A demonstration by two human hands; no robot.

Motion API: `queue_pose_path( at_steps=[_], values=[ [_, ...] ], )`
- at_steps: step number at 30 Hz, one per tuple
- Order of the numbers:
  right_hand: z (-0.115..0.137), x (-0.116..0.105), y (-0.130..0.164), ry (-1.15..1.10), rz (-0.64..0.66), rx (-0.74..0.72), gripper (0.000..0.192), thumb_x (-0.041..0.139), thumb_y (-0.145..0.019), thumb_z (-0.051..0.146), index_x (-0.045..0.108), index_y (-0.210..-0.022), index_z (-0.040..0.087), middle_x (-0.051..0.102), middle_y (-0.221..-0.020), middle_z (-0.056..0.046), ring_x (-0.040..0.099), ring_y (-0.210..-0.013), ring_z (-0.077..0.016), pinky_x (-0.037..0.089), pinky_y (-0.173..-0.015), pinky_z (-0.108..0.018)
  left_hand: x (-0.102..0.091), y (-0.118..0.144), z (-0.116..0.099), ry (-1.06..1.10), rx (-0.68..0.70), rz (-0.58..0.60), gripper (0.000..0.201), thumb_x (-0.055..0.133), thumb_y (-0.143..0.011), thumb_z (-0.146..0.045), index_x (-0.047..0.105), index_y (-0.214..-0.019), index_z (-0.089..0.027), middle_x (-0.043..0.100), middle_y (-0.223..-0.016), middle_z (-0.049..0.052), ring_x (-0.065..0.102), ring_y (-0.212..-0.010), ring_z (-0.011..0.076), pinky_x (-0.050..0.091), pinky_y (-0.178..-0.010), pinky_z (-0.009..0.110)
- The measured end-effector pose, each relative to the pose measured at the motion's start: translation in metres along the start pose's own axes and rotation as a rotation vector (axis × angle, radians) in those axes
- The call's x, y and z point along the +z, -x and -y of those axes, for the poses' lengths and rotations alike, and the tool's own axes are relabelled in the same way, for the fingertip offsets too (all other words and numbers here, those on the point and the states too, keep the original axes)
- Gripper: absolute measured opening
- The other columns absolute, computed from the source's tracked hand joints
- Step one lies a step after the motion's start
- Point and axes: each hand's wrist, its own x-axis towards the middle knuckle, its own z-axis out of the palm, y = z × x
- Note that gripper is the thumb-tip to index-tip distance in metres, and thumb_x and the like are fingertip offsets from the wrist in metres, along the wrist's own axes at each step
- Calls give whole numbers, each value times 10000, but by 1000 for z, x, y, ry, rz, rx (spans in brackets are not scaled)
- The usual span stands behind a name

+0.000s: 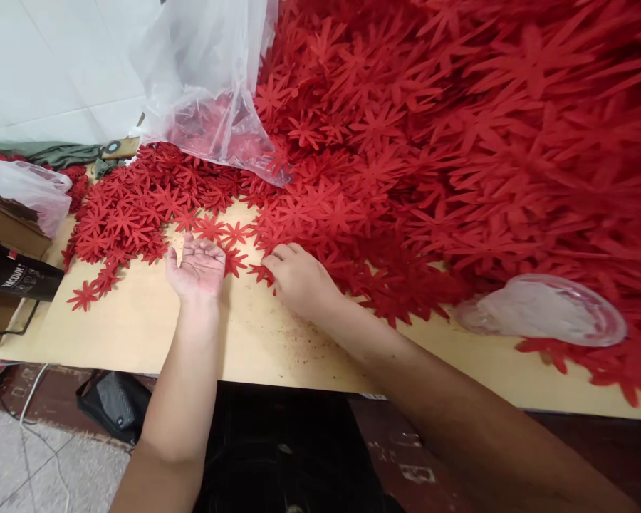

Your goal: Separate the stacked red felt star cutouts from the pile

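Palm up, my left hand [196, 267] is open just above the table, fingers loosely curled and nothing in it. Single red flower-shaped cutouts [236, 233] lie just behind and beside it. My right hand [302, 279] is palm down at the near edge of the large heap of red flower cutouts [347, 214]. Its fingers are bent and pressed together, with red petals [261, 271] showing under the fingertips. Whether a cutout is pinched there is hidden. A smaller pile of the same cutouts [122, 217] spreads to the left.
A clear plastic bag [214, 121] rests over the piles at the back. On the right lies a clear plastic lid or dish [550, 312]. A black cylinder [18, 274] and a cardboard box [11, 221] stand at the left. Red specks dot the tabletop [278, 342] near its front edge.
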Motion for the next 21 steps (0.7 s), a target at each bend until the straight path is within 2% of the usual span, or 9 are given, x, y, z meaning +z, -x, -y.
queue_pose_path(
  at_steps=[3,7,10,12,15,18,21],
  values=[
    [-17,-8,-7,-73,-133,28,339,429,-778,34,691,-967,138,653,-979,-131,554,-946,-263,457,-830,-373,4,3,0,9,-19,-7,452,263,-924,-416,575,-699,-179,496,-570,11,489,-563,114,379,-558,239],
    [-55,-36,-19,-145,-472,116,326,459,-770,59,694,-955,190,656,-977,-101,575,-968,-252,445,-907,-397,8,5,-2,-4,23,-58,400,299,-914,-378,561,-686,-179,487,-552,0,484,-535,100,362,-523,219],
    [-91,-57,-30,-123,-611,254,322,504,-777,94,696,-1033,136,647,-1032,-158,568,-1041,-278,416,-960,-427,9,5,-5,-20,79,-87,359,313,-899,-337,544,-670,-185,488,-549,-6,483,-523,92,360,-511,208],
    [-110,-60,-35,-111,-608,358,361,580,-789,172,673,-1123,70,627,-1094,-215,536,-1139,-311,362,-1023,-465,8,5,-7,-11,102,-102,317,335,-879,-304,540,-669,-185,492,-554,-13,493,-523,83,363,-509,198],
    [-116,-46,-32,-177,-501,398,666,680,-760,402,548,-1308,48,520,-1278,-267,450,-1268,-367,331,-1058,-521,6,4,-7,-8,109,-104,261,367,-849,-264,540,-673,-180,505,-564,-20,504,-521,71,363,-508,186],
    [-94,-22,-22,-203,-336,327,1000,752,-607,611,422,-1418,127,338,-1453,-262,336,-1346,-450,347,-1048,-589,5,2,-6,-68,106,-85,207,417,-818,-263,551,-682,-184,534,-588,-16,521,-537,74,379,-524,189],
    [-58,-7,-16,-106,-152,265,1166,771,-520,673,329,-1469,161,180,-1543,-253,239,-1375,-516,340,-1038,-640,5,0,-1,-195,93,-127,140,483,-775,-263,588,-724,-185,586,-657,-12,554,-589,78,395,-566,194]
  ],
)
